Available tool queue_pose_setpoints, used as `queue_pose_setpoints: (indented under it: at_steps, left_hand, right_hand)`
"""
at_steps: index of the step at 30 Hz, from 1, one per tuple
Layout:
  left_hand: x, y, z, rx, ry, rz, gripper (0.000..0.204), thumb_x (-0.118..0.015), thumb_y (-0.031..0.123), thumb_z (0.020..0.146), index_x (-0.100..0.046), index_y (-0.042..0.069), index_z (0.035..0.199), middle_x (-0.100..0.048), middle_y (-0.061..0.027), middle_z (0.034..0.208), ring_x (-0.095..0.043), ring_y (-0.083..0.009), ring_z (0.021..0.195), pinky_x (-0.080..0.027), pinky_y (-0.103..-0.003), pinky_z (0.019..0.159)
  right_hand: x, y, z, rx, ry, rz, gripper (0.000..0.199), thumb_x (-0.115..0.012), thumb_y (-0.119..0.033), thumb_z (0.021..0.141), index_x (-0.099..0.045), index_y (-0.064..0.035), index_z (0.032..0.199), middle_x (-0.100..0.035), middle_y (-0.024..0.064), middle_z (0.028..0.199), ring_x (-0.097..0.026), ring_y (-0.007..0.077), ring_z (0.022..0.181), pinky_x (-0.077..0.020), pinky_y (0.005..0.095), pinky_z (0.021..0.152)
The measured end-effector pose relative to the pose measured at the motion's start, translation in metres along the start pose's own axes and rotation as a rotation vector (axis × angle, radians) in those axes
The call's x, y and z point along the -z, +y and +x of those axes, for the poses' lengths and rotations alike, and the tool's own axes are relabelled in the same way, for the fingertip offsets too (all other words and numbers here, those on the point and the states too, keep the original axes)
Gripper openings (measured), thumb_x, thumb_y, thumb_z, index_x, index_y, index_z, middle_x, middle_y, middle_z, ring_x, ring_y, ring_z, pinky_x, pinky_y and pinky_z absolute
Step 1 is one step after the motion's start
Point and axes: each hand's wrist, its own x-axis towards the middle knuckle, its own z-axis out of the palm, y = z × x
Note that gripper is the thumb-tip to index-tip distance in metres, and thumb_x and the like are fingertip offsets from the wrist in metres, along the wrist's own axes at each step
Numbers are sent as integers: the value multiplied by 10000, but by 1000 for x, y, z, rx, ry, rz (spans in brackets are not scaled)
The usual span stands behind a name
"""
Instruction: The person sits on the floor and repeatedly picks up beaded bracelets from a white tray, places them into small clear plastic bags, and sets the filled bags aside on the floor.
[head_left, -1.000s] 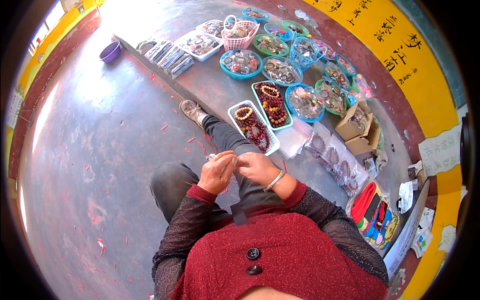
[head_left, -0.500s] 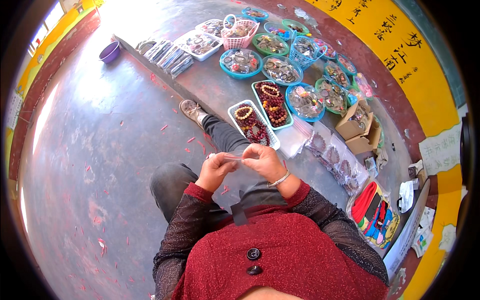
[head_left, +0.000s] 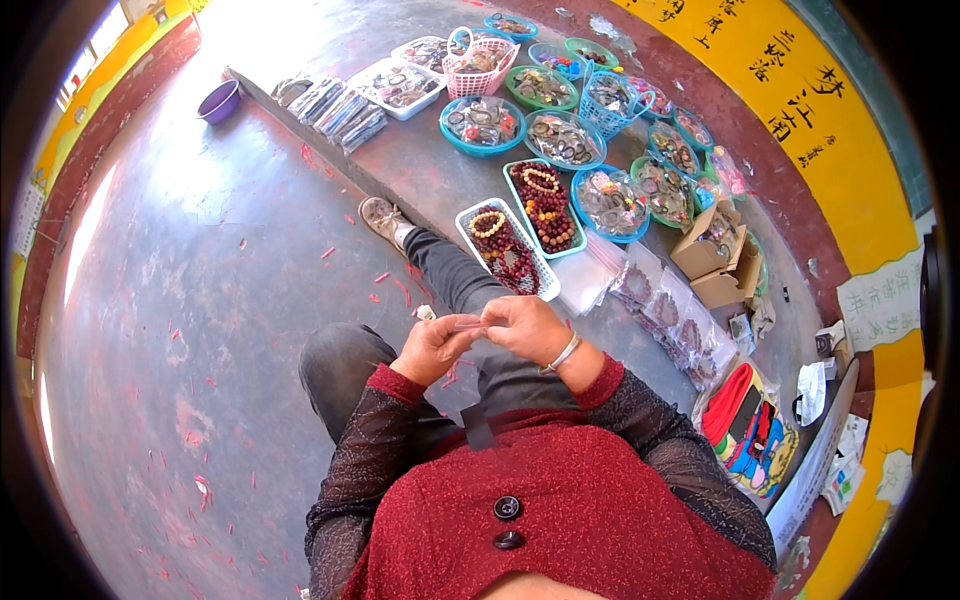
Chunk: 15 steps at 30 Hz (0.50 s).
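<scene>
"Film (head_left: 468, 323) is running between the two grips, or am I misreading it?"

"Something thin and clear is showing there, looking like plastic, though it's too small for me to be sure."

"What is each grip doing?"

"The left grip (head_left: 436, 347) is pinching one side, and the right grip (head_left: 527, 330) is pinching the other, thumb against finger, just beside it."

"How would you be handling it?"

"I'd be keeping the pinch light and both grips level; film this thin is probably creasing under pressure and stretching under a tug."

"And that small white thing (head_left: 426, 312)?"

"It's peeking out just beyond the left grip's fingertips. I'm not able to tell whether it's being held."

"What's lying around them?"

"A white tray (head_left: 549, 285) is holding bead strands (head_left: 512, 262) beyond the right grip, and clear bags (head_left: 582, 283) are lying flat, farther to its right."
</scene>
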Motion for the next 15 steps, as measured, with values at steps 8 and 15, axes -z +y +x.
queue_pose_setpoints:
  at_steps: [8,15]
  left_hand:
    - [-3,1,0,4,57,-42,280,-501,82,912,-551,8,1177,-618,-78,938,-590,-91,703,-532,-232,530]
    - [4,7,-2,-78,14,33,328,-467,53,920,-497,21,1245,-592,-89,1027,-576,-102,744,-521,-228,526]
  right_hand:
    - [-4,17,9,3,-257,216,242,-638,-147,753,-661,-30,964,-668,89,809,-635,171,745,-491,295,644]
    - [-10,18,14,-210,-461,678,280,-608,-175,807,-611,-63,1064,-650,27,925,-609,101,788,-498,238,629]
